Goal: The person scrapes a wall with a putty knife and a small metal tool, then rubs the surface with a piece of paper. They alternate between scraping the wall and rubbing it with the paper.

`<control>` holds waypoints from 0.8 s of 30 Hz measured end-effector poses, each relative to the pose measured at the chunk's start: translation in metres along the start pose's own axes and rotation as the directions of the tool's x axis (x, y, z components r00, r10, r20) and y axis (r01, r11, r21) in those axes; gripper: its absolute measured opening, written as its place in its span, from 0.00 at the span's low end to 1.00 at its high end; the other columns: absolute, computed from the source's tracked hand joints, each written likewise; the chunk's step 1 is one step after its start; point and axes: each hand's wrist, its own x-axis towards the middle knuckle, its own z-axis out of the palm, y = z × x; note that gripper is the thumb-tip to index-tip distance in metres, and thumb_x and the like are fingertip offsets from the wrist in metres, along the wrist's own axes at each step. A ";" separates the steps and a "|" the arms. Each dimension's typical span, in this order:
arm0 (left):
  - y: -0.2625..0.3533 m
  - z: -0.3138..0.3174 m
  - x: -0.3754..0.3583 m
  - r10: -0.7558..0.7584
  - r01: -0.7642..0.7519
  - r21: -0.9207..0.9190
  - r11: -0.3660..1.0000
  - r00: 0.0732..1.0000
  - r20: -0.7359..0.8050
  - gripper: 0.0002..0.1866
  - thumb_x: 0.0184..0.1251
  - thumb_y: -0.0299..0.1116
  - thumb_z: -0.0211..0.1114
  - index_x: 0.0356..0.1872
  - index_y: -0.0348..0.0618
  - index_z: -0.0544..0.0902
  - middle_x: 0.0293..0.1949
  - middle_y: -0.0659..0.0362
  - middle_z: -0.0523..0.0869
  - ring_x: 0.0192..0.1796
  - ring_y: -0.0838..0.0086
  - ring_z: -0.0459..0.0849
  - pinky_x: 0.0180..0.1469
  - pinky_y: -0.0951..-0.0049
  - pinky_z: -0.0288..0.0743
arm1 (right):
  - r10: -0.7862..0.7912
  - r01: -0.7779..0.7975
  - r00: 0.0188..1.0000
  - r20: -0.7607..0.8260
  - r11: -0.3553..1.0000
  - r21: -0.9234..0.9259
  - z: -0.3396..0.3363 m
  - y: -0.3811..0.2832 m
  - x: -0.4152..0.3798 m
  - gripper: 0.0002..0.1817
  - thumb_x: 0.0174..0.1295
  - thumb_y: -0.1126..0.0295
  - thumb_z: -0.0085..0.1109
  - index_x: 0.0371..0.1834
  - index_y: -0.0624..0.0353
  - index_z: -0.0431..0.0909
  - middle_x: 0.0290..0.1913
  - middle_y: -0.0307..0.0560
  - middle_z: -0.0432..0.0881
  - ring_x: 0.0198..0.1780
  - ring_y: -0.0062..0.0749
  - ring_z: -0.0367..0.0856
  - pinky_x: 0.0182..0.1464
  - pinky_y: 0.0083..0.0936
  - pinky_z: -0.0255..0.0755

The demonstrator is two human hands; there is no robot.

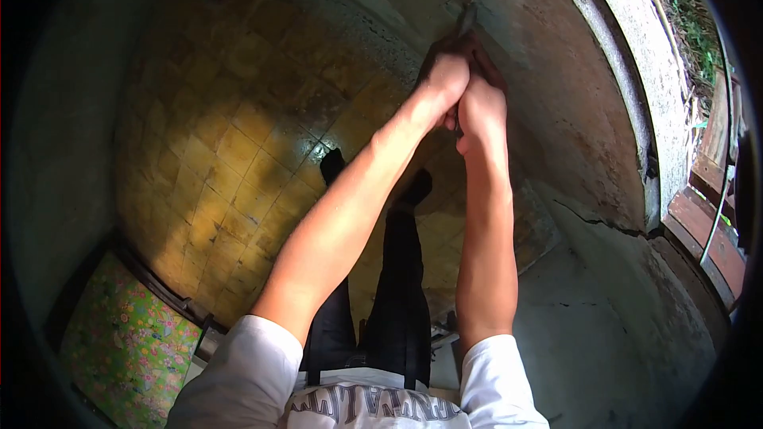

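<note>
Both my hands meet at the wall, gripping one narrow tool whose grey, blade-like tip [467, 19] points up at the cracked plaster. My left hand [447, 70] is closed around it on the left side. Close against it, my right hand [482, 94] is also closed on the tool, a little lower. The fingers cover most of the handle, so its exact kind does not show. At the tip, the wall [524, 56] has a crack and patches of peeling paint.
Yellow floor tiles [238, 199] lie below, partly sunlit. A green floral cushion [131, 334] is at lower left. On the right, a window ledge [612, 56] opens onto plants and wooden boards [703, 218]. Another crack [596, 218] runs along the lower wall.
</note>
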 end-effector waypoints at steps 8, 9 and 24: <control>-0.014 0.007 0.000 0.261 -0.260 0.030 0.965 0.965 -0.028 0.25 0.73 0.47 0.50 0.61 0.40 0.75 0.40 0.52 0.83 0.31 0.72 0.80 0.23 0.68 0.74 | -0.060 0.070 0.995 -0.083 0.989 0.128 0.005 0.010 -0.014 0.27 0.73 0.64 0.39 0.75 0.58 0.59 0.15 0.38 0.69 0.11 0.22 0.65 0.11 0.23 0.60; -0.013 0.006 -0.004 0.216 -0.215 0.035 0.976 0.976 -0.016 0.25 0.73 0.47 0.50 0.61 0.40 0.75 0.41 0.52 0.83 0.31 0.72 0.80 0.23 0.68 0.74 | -0.046 0.057 0.995 -0.086 0.991 0.122 0.006 0.011 -0.015 0.27 0.73 0.64 0.39 0.75 0.58 0.59 0.15 0.39 0.69 0.11 0.22 0.65 0.11 0.23 0.59; -0.014 0.004 0.012 0.323 -0.319 0.103 0.942 0.946 -0.029 0.26 0.74 0.49 0.47 0.59 0.39 0.76 0.43 0.48 0.84 0.28 0.70 0.81 0.21 0.67 0.72 | -0.015 0.024 0.997 -0.075 0.993 0.119 0.006 0.001 -0.015 0.28 0.71 0.64 0.40 0.73 0.61 0.62 0.14 0.39 0.70 0.11 0.23 0.65 0.12 0.24 0.59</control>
